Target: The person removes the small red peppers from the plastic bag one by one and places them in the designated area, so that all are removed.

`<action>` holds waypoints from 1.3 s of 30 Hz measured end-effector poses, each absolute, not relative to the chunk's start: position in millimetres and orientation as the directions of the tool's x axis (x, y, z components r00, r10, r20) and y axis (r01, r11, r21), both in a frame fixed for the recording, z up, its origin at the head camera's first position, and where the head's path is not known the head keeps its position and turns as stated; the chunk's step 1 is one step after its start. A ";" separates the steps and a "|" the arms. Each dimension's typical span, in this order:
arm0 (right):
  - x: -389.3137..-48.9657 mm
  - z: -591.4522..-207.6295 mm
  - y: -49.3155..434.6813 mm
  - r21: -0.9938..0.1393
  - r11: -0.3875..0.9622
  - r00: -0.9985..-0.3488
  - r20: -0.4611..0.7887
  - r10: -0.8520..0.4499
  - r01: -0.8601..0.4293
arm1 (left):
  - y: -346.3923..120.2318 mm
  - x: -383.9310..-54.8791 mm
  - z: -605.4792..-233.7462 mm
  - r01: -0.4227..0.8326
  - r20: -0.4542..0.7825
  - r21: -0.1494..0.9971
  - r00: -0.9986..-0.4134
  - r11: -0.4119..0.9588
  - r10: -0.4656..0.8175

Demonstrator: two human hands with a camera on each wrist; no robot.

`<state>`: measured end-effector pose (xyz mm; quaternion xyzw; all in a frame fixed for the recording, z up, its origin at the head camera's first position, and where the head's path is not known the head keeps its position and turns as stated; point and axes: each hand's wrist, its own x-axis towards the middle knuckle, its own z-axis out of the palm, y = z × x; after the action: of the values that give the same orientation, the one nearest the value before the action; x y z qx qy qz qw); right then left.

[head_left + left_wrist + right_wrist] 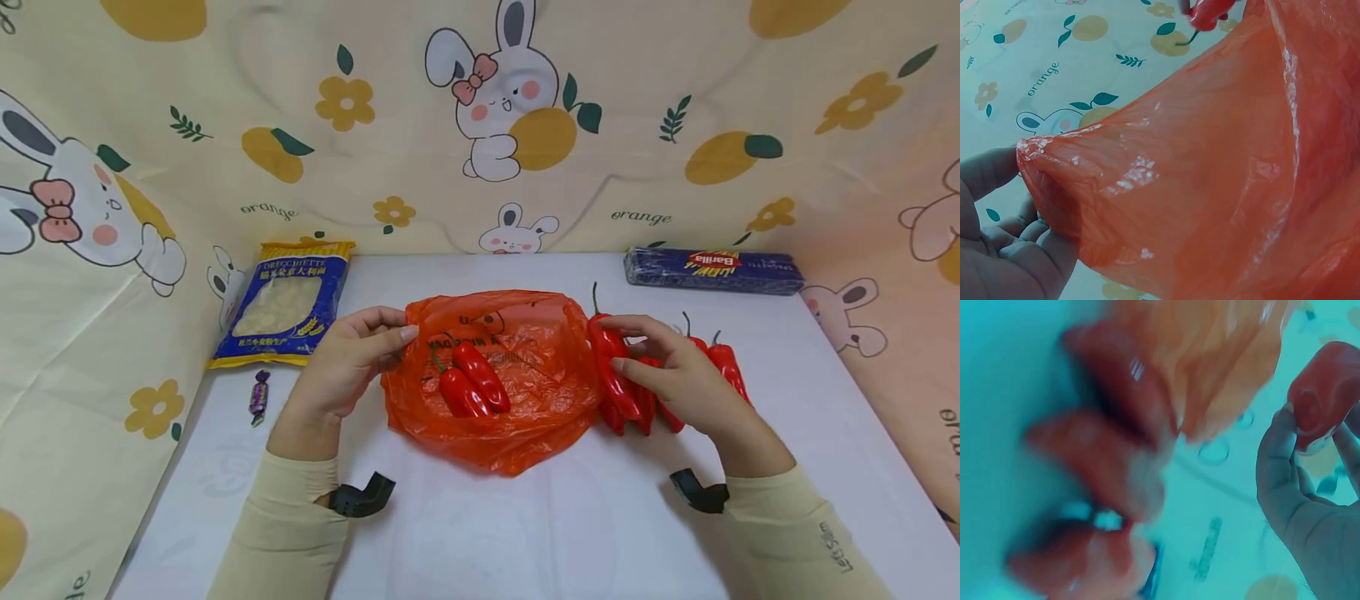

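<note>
An orange-red plastic bag [540,367] lies with its mouth spread on the white table, and two red peppers [480,375] rest in it. My left hand [345,358] pinches the bag's left rim between thumb and fingers; the left wrist view shows the film [1166,175] stretched from that pinch. In my right hand [678,375] is a red pepper [613,362], gripped between thumb and fingers beside the bag's right edge, stem up. Several more red peppers [723,367] lie beneath and beyond that hand, partly hidden by it; in the right wrist view these peppers [1097,456] look blurred.
A blue and yellow bag of orecchiette pasta [285,304] leans at the back left, with a purple wrapped candy [258,398] in front of it. A dark blue Barilla spaghetti pack [712,271] lies at the back right. Printed cloth [405,108] walls the table.
</note>
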<state>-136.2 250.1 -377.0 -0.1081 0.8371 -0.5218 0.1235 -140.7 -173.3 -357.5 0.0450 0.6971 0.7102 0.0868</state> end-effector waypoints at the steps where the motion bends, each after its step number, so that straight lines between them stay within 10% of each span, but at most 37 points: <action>1: -135.9 -377.6 256.7 -0.899 0.435 -0.950 -0.101 -0.296 -0.040 | -173.8 -140.5 -357.1 -0.060 -0.058 0.998 -0.981 -0.010 0.183; 26: -129.6 -415.5 408.8 -0.790 0.612 -0.997 -0.070 -0.025 0.040 | -182.8 -136.4 -350.9 -0.063 -0.070 0.997 -0.977 0.039 0.202; 39: -135.1 -434.1 445.9 -0.688 0.705 -0.965 -0.262 -0.021 0.172 | -183.2 -136.6 -350.8 -0.065 -0.073 0.997 -0.978 0.049 0.195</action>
<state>-135.1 445.9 -434.1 0.0411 0.9146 -0.3819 0.1263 -136.6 -183.2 -350.8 0.0452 0.7182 0.6879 0.0944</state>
